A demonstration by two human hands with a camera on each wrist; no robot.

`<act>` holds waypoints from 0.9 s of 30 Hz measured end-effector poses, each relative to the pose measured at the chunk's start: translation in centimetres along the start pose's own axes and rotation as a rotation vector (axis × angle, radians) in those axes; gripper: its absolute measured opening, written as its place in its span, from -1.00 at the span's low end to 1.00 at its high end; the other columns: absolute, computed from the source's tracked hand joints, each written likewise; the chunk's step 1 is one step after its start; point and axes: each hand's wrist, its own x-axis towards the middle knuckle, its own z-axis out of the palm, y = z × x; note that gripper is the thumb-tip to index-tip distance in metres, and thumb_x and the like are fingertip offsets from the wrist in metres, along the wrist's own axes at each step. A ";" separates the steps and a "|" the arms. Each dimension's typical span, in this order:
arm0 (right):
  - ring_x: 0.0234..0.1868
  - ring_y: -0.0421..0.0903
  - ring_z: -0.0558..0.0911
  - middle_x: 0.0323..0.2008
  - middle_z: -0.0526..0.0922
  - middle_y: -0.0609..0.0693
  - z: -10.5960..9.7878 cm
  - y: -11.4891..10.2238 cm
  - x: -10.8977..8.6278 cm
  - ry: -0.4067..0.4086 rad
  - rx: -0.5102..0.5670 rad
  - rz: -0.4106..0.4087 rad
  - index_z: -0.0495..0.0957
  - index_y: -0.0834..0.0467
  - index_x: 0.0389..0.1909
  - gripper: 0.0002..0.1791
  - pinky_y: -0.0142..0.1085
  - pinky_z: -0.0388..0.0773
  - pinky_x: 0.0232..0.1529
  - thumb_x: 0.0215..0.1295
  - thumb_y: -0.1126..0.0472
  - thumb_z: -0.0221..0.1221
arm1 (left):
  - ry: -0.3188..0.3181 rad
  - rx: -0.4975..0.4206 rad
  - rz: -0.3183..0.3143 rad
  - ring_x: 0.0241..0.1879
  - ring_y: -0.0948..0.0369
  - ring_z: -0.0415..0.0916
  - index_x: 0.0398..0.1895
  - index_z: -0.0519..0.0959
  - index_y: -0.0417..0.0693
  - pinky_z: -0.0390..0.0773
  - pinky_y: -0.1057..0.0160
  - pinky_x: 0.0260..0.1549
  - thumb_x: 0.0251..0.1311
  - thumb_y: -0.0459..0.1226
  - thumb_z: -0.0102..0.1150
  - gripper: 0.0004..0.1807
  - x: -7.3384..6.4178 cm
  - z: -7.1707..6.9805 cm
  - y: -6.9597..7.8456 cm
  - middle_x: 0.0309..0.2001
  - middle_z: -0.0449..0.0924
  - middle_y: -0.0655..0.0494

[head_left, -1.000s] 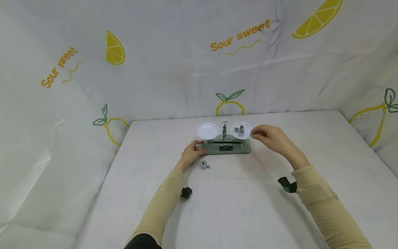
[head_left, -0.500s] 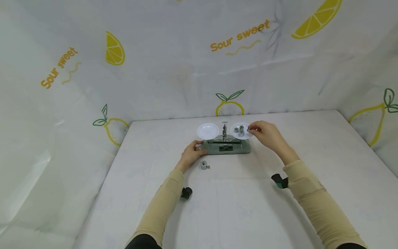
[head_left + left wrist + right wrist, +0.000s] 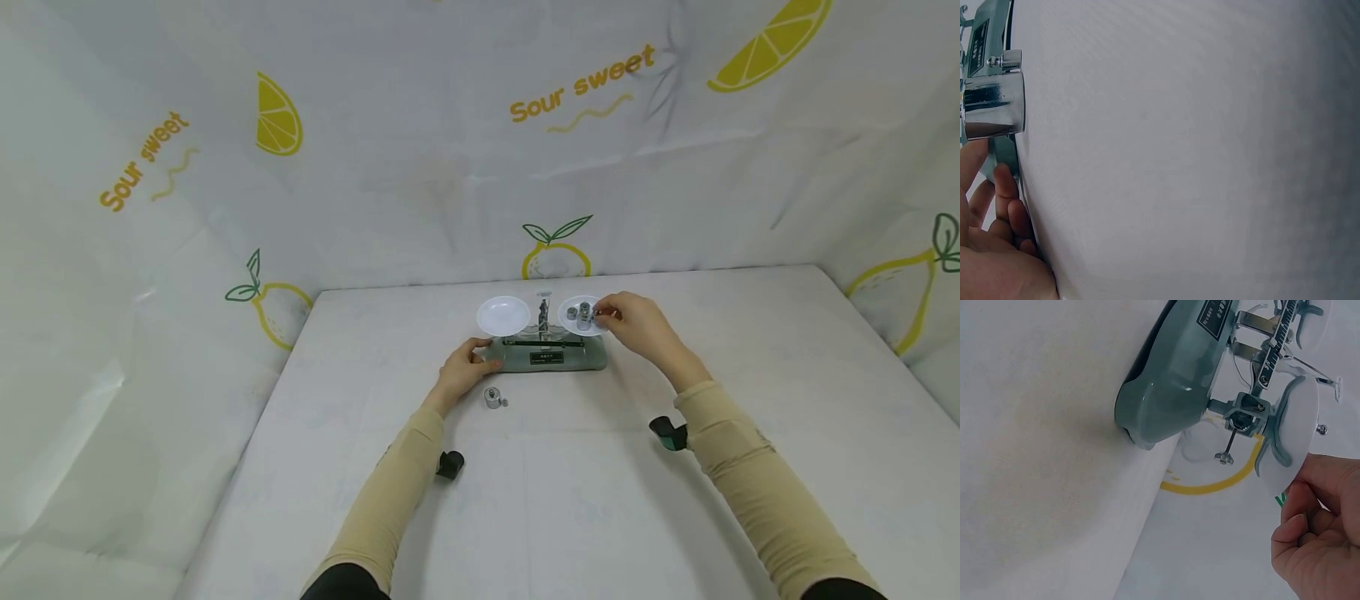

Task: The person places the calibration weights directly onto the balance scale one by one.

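Observation:
A grey-green balance scale stands toward the back of the table, with a white left pan and a white right pan. My left hand grips the left end of its base, thumb in front and fingers behind. At the right pan's right side, my right hand pinches a small metal weight, mostly hidden by the fingertips. Other metal weights sit on that pan. In the right wrist view, the pan's underside hides the fingertips of the hand.
In front of the base's left end, a larger cylindrical weight stands on the white table beside a tiny one. Both appear large in the left wrist view, near the hand. A lemon-printed sheet hangs behind.
My right hand has moved left with the small weight, from the right pan's outer rim to over the pan beside the other weights. The left hand has stayed on the base.

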 end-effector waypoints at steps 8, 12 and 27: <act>-0.25 0.06 0.53 -0.23 0.60 0.24 0.1 -0.2 0.2 -0.025 -0.013 -0.001 0.55 0.36 -0.08 -0.75 -0.13 0.47 -0.27 0.28 0.32 0.09 | 0.008 0.001 0.011 -0.46 0.25 0.27 0.20 0.41 0.17 0.16 -0.02 0.03 0.08 -0.04 0.28 -0.43 0.0 0.1 0.0 -0.49 0.34 0.24; -0.23 0.07 0.54 -0.22 0.60 0.24 0.0 -0.2 0.1 -0.023 -0.015 0.008 0.54 0.35 -0.06 -0.74 -0.11 0.48 -0.24 0.29 0.32 0.09 | 0.009 0.001 0.011 -0.46 0.25 0.27 0.20 0.41 0.16 0.17 -0.03 0.04 0.08 -0.04 0.28 -0.43 0.0 0.1 0.0 -0.49 0.34 0.23; -0.20 0.12 0.50 -0.17 0.58 0.27 -1.1 0.8 -1.0 0.112 -0.009 -0.028 0.54 0.35 -0.04 -0.73 -0.08 0.41 -0.21 0.28 0.34 0.09 | 0.005 -0.013 0.009 -0.46 0.25 0.27 0.19 0.42 0.17 0.18 0.13 -0.11 0.08 -0.04 0.28 -0.44 -0.1 0.0 0.0 -0.49 0.33 0.24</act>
